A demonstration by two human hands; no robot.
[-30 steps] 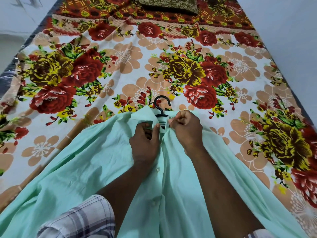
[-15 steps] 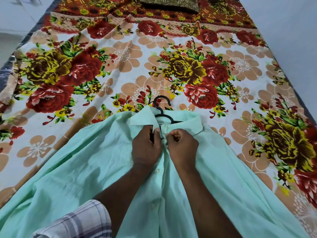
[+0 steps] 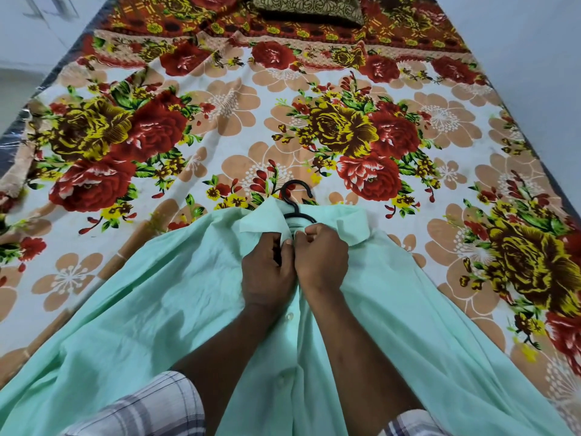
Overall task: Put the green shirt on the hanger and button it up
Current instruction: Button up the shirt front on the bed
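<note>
Nearest the camera, two plaid sleeves (image 3: 138, 407) frame the bottom edge, and bare forearms reach forward over the green shirt (image 3: 157, 309), which lies spread face-up across the bed. Down its front runs the placket, with a pale button (image 3: 289, 316) showing between the wrists and another lower down. Both hands meet at the top of the placket, just under the collar. On the left hand (image 3: 267, 272) the fingers are curled in and pinching the shirt's edge; on the right hand (image 3: 320, 256) the fingers are likewise closed tight on the opposite edge, thumbs touching each other. Whether the top button is through its hole I cannot tell, since the knuckles cover it. Just beyond the hands the collar (image 3: 342, 225) lies spread open to both sides, and the black hanger (image 3: 295, 196) pokes its hook out of the neck onto the flowered bedsheet (image 3: 220, 121). Farther off, at the head of the bed, sits a dark patterned pillow (image 3: 308, 7).
</note>
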